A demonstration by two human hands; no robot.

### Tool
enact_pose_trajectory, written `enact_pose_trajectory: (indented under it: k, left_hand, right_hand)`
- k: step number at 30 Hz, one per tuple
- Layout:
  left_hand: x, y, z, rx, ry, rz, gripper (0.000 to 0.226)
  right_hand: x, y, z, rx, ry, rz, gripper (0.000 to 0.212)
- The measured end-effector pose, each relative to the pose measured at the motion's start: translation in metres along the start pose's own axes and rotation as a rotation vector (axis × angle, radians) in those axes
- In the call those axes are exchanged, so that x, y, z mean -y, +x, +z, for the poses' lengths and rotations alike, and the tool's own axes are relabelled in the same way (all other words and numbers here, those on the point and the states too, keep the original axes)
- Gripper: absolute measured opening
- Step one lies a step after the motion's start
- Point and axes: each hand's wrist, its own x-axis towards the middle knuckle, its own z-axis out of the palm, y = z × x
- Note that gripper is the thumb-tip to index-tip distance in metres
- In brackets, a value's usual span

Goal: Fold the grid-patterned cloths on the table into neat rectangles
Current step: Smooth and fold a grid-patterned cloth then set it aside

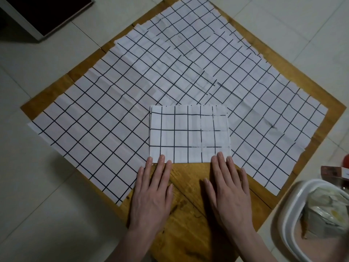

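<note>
Item: folded cloth (189,133), a neat rectangle near the table's (190,195) front corner, lying over the unfolded cloths (117,95) spread beneath. My left hand (151,188) and right hand (229,190) lay flat, fingers straight and holding nothing, fingertips touching its near edge, placed so, I judged, to press the fold flat and square; white tub (294,220) stood off the table to the right

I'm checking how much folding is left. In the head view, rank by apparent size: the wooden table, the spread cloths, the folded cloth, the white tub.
1. wooden table
2. spread cloths
3. folded cloth and white tub: look alike; the tub is cropped and nearer the camera, so unranked.
</note>
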Motion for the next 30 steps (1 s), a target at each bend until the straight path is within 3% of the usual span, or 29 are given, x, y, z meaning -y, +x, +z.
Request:
enact_pose_trajectory:
  k: [7, 13, 17, 21, 30]
  left_hand:
    - [-0.003, -0.001, 0.001, 0.006, 0.016, -0.030, 0.061]
    - [-0.014, 0.003, -0.003, -0.001, 0.033, -0.041, 0.065]
    - [-0.030, 0.012, -0.009, -0.001, 0.014, -0.035, 0.068]
    - [-0.045, 0.021, -0.012, -0.013, 0.026, 0.095, 0.069]
    - [-0.053, 0.026, 0.000, 0.014, 0.063, 0.145, 0.065]
  right_hand:
    - [0.002, 0.004, -0.007, -0.028, 0.045, 0.015, 0.063]
    - [0.006, 0.031, -0.027, -0.132, 0.218, 0.111, 0.028]
    - [0.004, 0.051, -0.036, -0.107, 0.215, 0.244, 0.045]
    - [0.006, 0.058, -0.043, -0.079, 0.185, 0.346, 0.065]
    - [0.008, 0.066, -0.047, -0.003, 0.227, 0.432, 0.065]
